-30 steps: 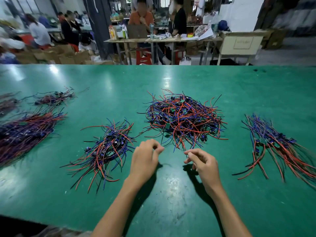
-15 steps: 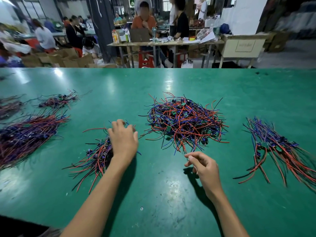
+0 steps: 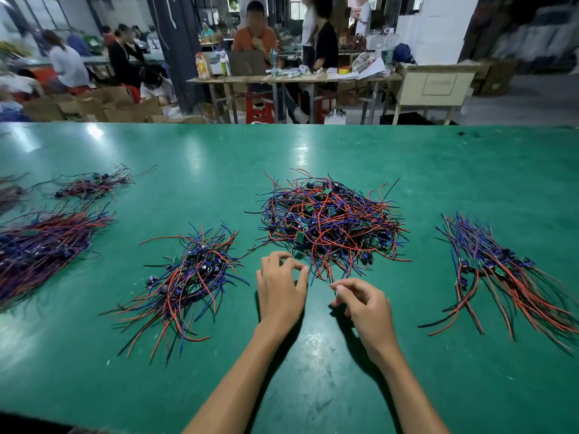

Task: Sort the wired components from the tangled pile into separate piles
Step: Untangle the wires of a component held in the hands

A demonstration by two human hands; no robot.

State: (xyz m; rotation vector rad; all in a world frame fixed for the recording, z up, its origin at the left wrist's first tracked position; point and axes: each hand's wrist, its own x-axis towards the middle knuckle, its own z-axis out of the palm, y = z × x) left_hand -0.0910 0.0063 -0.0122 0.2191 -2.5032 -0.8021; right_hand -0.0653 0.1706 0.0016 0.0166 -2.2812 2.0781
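Green desk (image 3: 407,170) is carrying the tangled pile (image 3: 332,220); at its six o'clock, both hands, left hand (image 3: 280,292) and right hand (image 3: 365,305), are hovering, loosely curled, holding nothing.

Bare green table (image 3: 313,371) is being left open in front of the tangled pile (image 3: 332,223), and it is being taken up only by the left hand (image 3: 280,292) and the right hand (image 3: 365,305). The left way is being blocked by a sorted pile (image 3: 188,277). The right way is being blocked by another sorted pile (image 3: 501,270). Wide bare lanes are being left between the piles.
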